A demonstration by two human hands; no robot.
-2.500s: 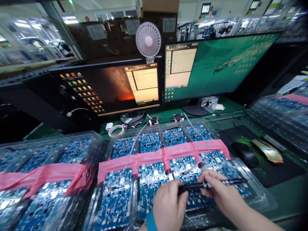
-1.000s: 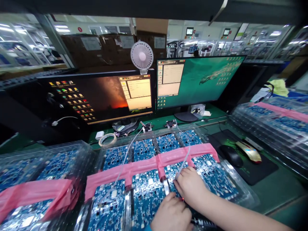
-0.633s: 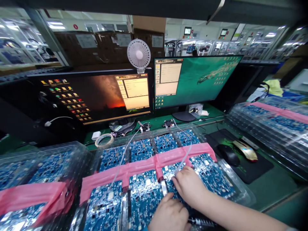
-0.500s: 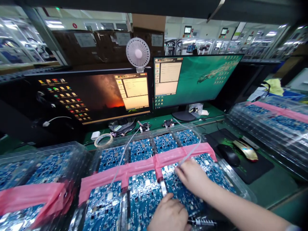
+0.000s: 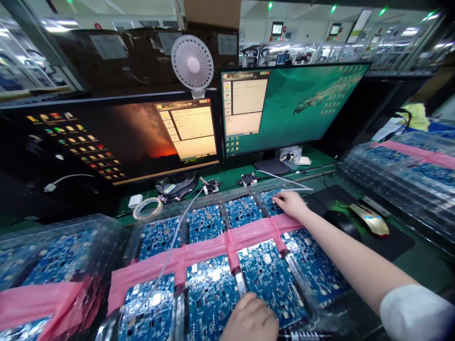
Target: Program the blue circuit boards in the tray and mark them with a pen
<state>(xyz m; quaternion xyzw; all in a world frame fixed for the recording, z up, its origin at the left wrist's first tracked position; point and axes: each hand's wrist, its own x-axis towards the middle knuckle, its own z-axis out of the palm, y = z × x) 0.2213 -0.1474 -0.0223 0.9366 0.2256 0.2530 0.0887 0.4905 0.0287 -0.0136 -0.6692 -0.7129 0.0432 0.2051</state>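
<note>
My right hand [image 5: 292, 204] reaches to the far right of the tray, its thumb and fingers pinched at the far-right blue circuit board [image 5: 269, 197]. A pale thin cable [image 5: 296, 183] loops back into that pinch; its end is hidden by the fingers. My left hand [image 5: 251, 319] rests at the near edge with curled fingers, against the blue circuit board [image 5: 270, 279] and the gap beside it. What lies under those fingers is hidden. Pink tape [image 5: 209, 245] crosses the clear plastic tray [image 5: 310, 303] between two rows of boards.
Another pale cable [image 5: 181, 220] lies across the left boards. Behind stand two monitors [image 5: 142, 137] [image 5: 295, 113] and a small fan [image 5: 192, 64]. Stacked trays of boards flank me at left [image 5: 106, 237] and right [image 5: 369, 166]. A gold mouse [image 5: 369, 220] and tape roll [image 5: 147, 208] lie nearby.
My right hand has moved away from me, from a near-row board to the far-right board, carrying the cable with it. My left hand stays near the same spot. The view has shifted slightly.
</note>
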